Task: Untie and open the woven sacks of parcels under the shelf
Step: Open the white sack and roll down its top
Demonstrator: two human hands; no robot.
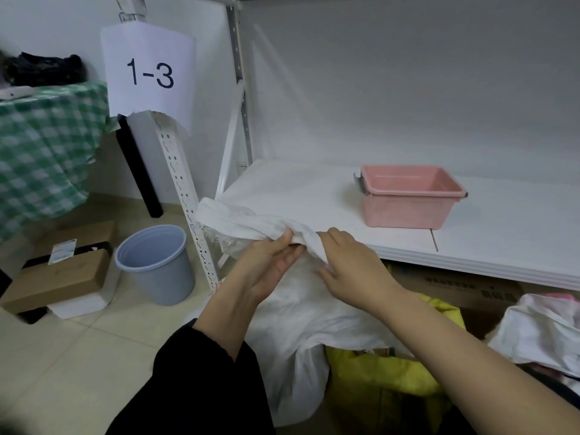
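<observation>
Faced a white shelf (314,196), low and wide. Found the sack (298,315) on the floor at its front edge, partly under it, white and slumped. Saw its neck (251,222) twisted into a rope and held up across the shelf edge, long axis running from upper left down to the right, free end pointing left. Gripped the neck with both hands: left hand (270,262) palm up, fingers (290,238) curled and clamped on it from below; right hand (351,262) just beside, thumb above and fingers partly hidden beneath, pinching the same twist. Judged the left nearer the free end, so probably to be pulled leftward from there.
</observation>
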